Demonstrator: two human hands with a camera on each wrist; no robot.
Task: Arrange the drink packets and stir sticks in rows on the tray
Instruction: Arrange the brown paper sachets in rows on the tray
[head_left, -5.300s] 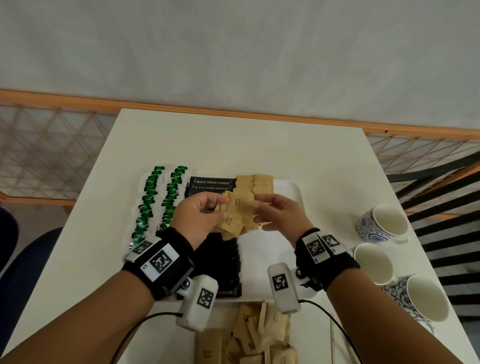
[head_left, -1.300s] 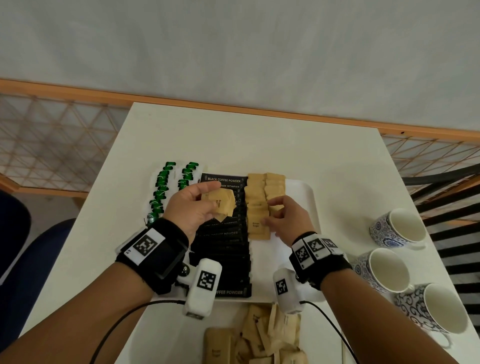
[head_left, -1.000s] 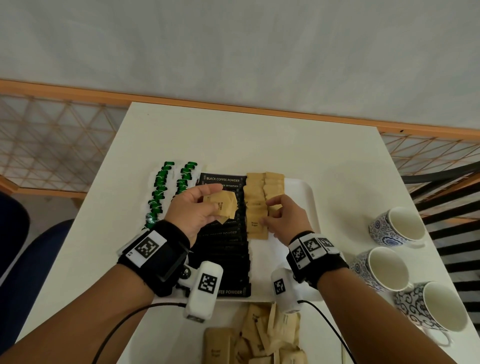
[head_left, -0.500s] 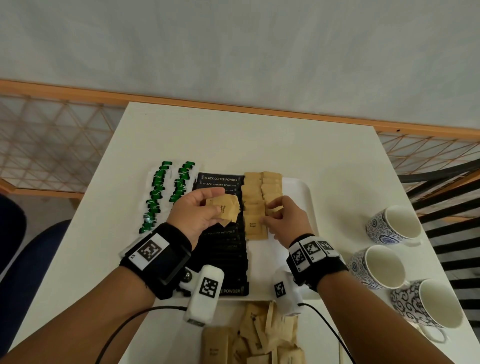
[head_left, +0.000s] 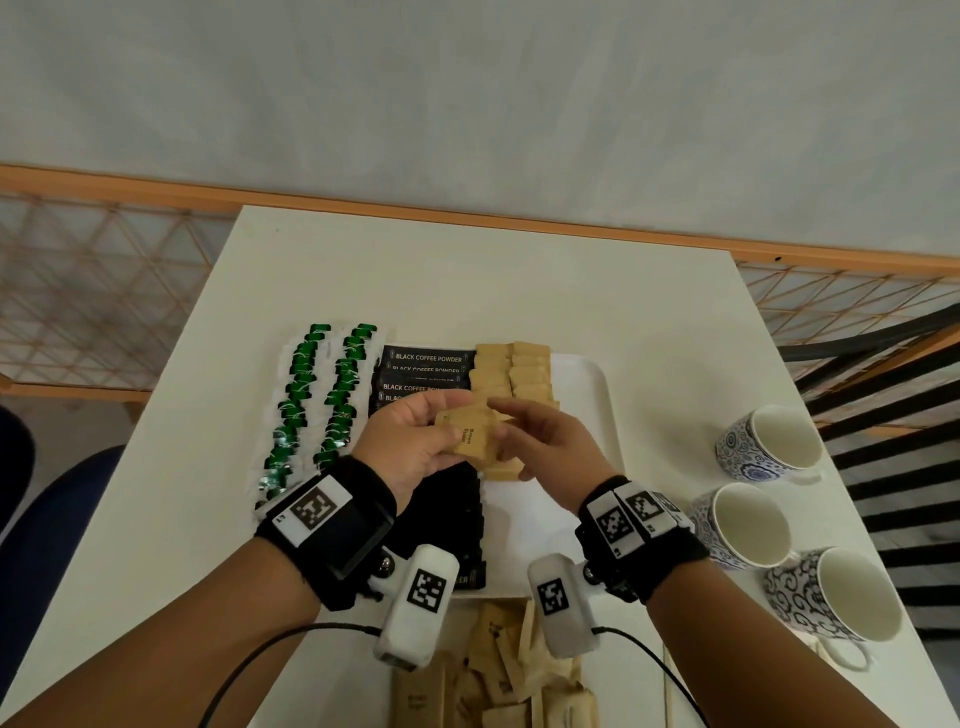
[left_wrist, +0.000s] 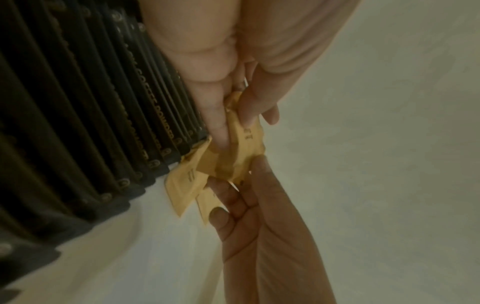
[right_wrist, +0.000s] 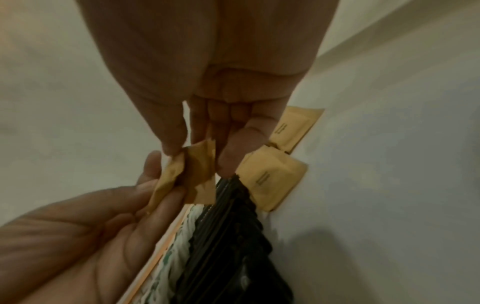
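My left hand (head_left: 452, 434) holds a small stack of brown sugar packets (head_left: 470, 439) just above the white tray (head_left: 587, 384). My right hand (head_left: 501, 423) has come up against it and pinches one packet (right_wrist: 200, 164) of that stack between thumb and fingers. In the left wrist view the left fingers (left_wrist: 215, 123) clamp the packets (left_wrist: 244, 148) while the right hand (left_wrist: 246, 205) takes them from below. On the tray lie two short rows of brown packets (head_left: 511, 369), a row of black coffee packets (head_left: 426, 364) and two rows of green packets (head_left: 317, 395).
A loose pile of brown packets (head_left: 498, 680) lies at the table's near edge, with thin stir sticks (head_left: 667, 691) to its right. Three patterned cups (head_left: 748, 525) stand along the right side. The tray's right part (head_left: 530, 530) is bare white.
My right hand has left the brown row on the tray and risen to the stack in my left hand, pinching a packet there. My left hand shifted slightly right.
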